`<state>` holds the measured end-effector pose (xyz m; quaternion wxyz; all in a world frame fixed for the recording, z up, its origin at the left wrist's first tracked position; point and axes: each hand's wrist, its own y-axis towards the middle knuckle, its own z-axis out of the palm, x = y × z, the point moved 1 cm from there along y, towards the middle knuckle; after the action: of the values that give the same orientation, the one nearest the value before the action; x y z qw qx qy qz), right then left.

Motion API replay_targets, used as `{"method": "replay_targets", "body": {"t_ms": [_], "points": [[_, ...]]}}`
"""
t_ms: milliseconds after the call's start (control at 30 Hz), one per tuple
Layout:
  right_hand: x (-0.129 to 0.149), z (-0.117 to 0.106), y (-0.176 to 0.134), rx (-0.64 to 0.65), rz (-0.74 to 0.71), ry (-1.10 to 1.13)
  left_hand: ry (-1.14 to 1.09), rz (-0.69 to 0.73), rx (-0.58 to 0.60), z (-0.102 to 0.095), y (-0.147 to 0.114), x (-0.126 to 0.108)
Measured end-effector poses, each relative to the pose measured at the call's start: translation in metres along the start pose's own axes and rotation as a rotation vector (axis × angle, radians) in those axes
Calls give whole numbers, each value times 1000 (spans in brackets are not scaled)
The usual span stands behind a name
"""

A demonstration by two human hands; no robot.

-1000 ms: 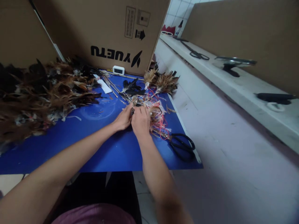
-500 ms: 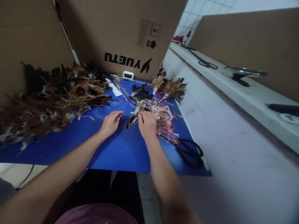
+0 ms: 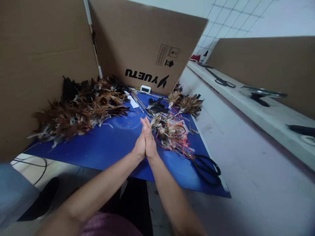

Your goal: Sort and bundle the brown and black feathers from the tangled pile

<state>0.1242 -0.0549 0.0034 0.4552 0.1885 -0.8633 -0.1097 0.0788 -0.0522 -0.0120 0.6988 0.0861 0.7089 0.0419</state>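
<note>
Down at the bottom edge of the view there's a bit of purple shirt (image 3: 110, 226), with both bare forearms reaching forward from it. Off to the left a grey-blue trouser leg (image 3: 17, 193) ends over a dark shoe (image 3: 50, 198).

So, the left hand (image 3: 139, 143) and the right hand (image 3: 151, 141) are pressed palm to palm over the blue tabletop (image 3: 103, 157). Both are flat and open, fingers pretty much straight and pointing away, neither one wrapped around anything.

Black-handled scissors (image 3: 208, 170) lie near the right edge, blades pointing at a messy heap of feather scraps (image 3: 169, 129) tangled with pink string and whitish plastic strips. That heap sits just right of the fingertips; can't really tell if they're touching.

Way over left is a big pile of brown and black feathers (image 3: 81, 113). Further back you've got a white strip (image 3: 133, 101), thin sticks (image 3: 140, 104), loose black feathers (image 3: 156, 104) and tan feather bundles (image 3: 189, 103) on the right.

Behind those, a small white digital display (image 3: 145, 89) stands against a cardboard panel (image 3: 137, 42) with upside-down YUETU lettering.
</note>
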Motion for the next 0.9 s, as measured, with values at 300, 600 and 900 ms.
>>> {"method": "replay_targets", "body": {"t_ms": [300, 600, 900], "points": [[-71, -2, 36, -93, 220, 293, -307, -277, 112, -22, -10, -11], [-96, -25, 41, -278, 56, -126, 268, -116, 67, -57, 27, 8], [-82, -26, 32, -260, -137, -278, 1012, 379, 309, -89, 87, 43]]}}
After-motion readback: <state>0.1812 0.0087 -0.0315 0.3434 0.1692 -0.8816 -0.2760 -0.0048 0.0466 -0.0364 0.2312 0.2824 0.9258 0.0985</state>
